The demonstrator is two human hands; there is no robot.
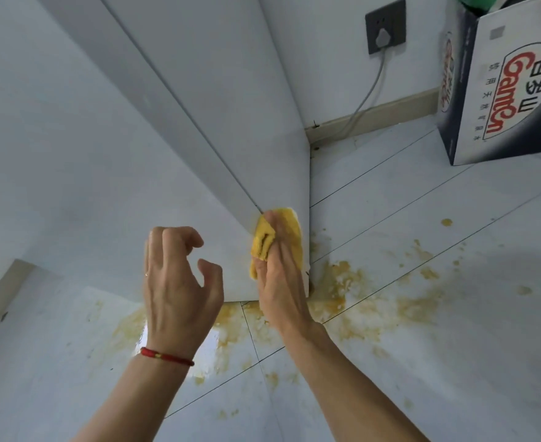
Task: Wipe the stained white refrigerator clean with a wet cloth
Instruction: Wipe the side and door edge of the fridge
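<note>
The right hand presses a folded yellow cloth flat against the lower corner of the white refrigerator, fingers straight and pointing toward twelve o'clock, thumb pinching a fold. The refrigerator's edge runs up toward eleven o'clock. The left hand hovers at nine o'clock, loosely curled and holding nothing. Yellow-orange splatter spreads on the tiled floor from four to six o'clock.

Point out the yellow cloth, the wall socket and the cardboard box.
yellow cloth (pixel 291 231), head view, on its upper fold above the fingers.
wall socket (pixel 385 27), head view, on the dark faceplate.
cardboard box (pixel 518 90), head view, on its printed front panel.
</note>
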